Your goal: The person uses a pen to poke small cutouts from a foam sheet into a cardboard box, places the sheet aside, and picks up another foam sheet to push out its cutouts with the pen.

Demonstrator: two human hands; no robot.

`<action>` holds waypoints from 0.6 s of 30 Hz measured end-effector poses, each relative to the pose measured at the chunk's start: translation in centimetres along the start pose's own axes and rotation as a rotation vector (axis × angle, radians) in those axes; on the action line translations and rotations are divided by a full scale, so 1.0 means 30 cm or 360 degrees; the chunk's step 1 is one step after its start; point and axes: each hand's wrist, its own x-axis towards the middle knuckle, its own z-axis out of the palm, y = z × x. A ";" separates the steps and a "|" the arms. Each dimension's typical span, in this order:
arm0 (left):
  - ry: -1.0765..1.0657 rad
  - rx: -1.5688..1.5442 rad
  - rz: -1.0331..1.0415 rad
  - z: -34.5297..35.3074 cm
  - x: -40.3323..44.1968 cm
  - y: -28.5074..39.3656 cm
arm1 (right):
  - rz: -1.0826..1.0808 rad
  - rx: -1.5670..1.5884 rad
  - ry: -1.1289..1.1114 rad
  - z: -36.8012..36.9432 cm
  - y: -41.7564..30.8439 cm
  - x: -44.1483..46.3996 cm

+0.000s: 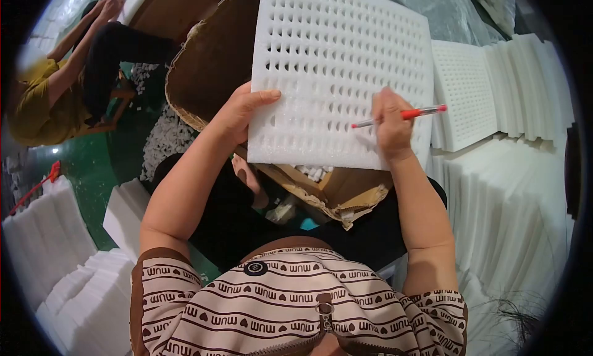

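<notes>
A white foam sheet (346,41) with rows of small holes is held tilted over a cardboard box (210,59). Its left edge is gripped by my left hand (238,112), thumb on the upper face and the other fingers hidden underneath. In my right hand (392,127) is a red pen (411,114), its tip pointing left at the sheet's lower rows. Several holes near the tip look open and dark, while those in the lower left look filled with white foam. Small white foam bits (315,172) lie inside the box below the sheet.
Stacked foam sheets (519,90) stand at the right, with another perforated sheet (466,93) leaning there. More white foam stacks (49,226) are at lower left. A pile of foam scraps (167,139) lies on the green floor (99,164). Another person (37,109) sits at upper left.
</notes>
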 end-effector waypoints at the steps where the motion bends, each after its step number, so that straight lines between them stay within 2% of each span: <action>1: -0.0002 -0.0017 0.0005 0.001 -0.002 0.001 | -0.0007 -0.0027 -0.0030 -0.004 0.001 0.003; 7: 0.0005 -0.0010 0.0028 0.007 -0.010 0.004 | -0.0026 -0.0176 -0.0205 -0.034 0.022 -0.011; 18: 0.0044 0.0049 0.0032 0.011 -0.016 0.016 | 0.0006 -0.0168 -0.0201 -0.054 0.023 -0.014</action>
